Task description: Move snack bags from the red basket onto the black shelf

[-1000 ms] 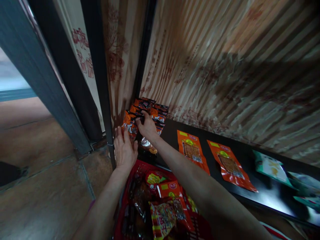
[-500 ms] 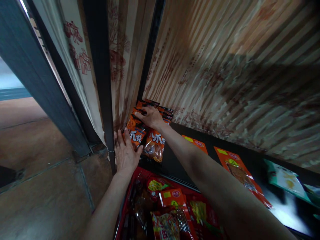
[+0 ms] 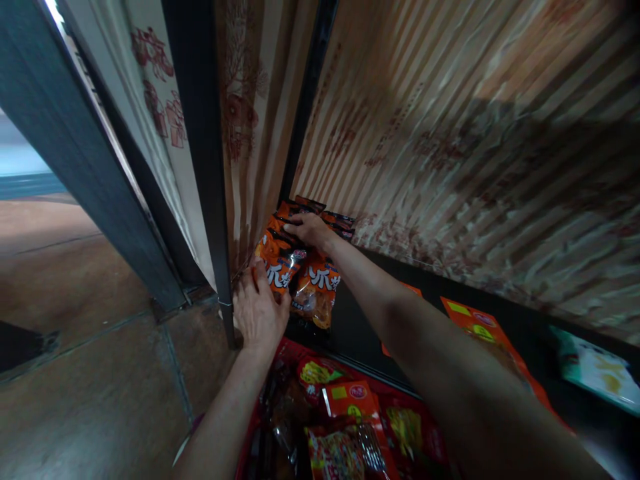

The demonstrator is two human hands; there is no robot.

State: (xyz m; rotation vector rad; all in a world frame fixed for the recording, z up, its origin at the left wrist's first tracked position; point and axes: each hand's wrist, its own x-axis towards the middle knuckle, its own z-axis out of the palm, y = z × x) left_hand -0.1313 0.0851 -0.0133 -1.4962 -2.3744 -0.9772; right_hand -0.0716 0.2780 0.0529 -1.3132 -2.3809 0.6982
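Orange snack packets (image 3: 318, 287) with white lettering lie in overlapping rows in the shelf corner. At the left edge of the rows, my left hand (image 3: 260, 303) is closed round the side of the front left packet (image 3: 277, 272). Farther back, my right hand (image 3: 311, 230) reaches over the rows and pinches the black top edge of an orange packet, with its thumb and fingers close together. Part of that packet is hidden under the hand.
A red crate (image 3: 350, 363) of mixed snack packets stands below the shelf (image 3: 355, 320). A dark post (image 3: 215, 220) rises just left of my left hand. Pleated curtains (image 3: 425, 167) hang behind. More packets (image 3: 597, 370) lie to the right.
My left hand's fingers have drawn in from spread to curled round the front left packet. That packet's top is lifted and tilted more. The camera view has shifted slightly.
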